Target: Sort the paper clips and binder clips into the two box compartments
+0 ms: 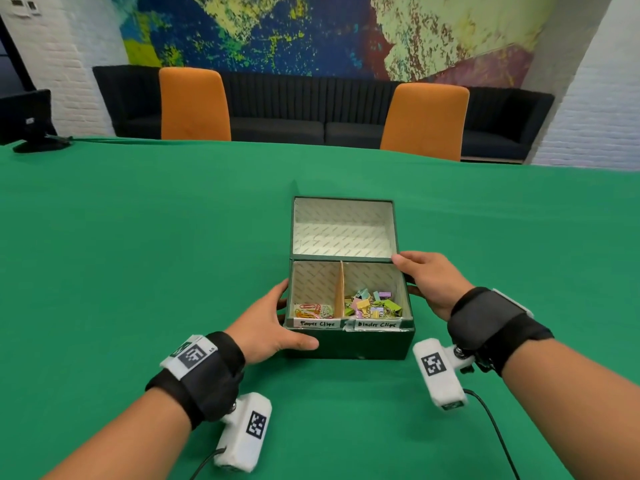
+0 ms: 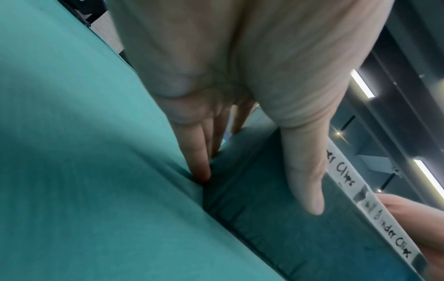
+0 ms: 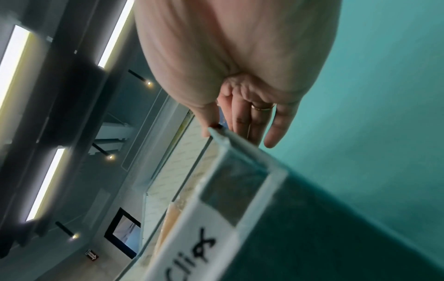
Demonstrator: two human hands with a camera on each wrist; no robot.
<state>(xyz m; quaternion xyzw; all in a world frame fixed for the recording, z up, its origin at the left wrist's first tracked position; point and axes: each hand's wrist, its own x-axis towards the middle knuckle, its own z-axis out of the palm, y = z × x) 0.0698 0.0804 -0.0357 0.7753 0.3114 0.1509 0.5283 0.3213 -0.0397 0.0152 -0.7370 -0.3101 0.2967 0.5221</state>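
Note:
A dark green box (image 1: 349,344) stands mid-table with its lid (image 1: 343,230) tipped back. Coloured paper clips (image 1: 313,310) fill the left compartment, pastel binder clips (image 1: 375,304) the right one, and a cardboard divider (image 1: 339,289) parts them. My left hand (image 1: 273,320) lies against the box's left wall, with its thumb (image 2: 305,171) straight across the front face (image 2: 276,218). My right hand (image 1: 420,275) rests on the right wall, its fingers (image 3: 276,129) straight down the outside and its thumb on the rear rim corner. I see no loose clips on the cloth.
A green cloth (image 1: 138,254) covers the wide table. Two orange chairs (image 1: 194,105) (image 1: 424,121) and a dark sofa (image 1: 311,109) stand beyond its far edge, and a monitor base (image 1: 40,143) sits far left. Black cables (image 1: 491,427) trail from the wrist cameras near me.

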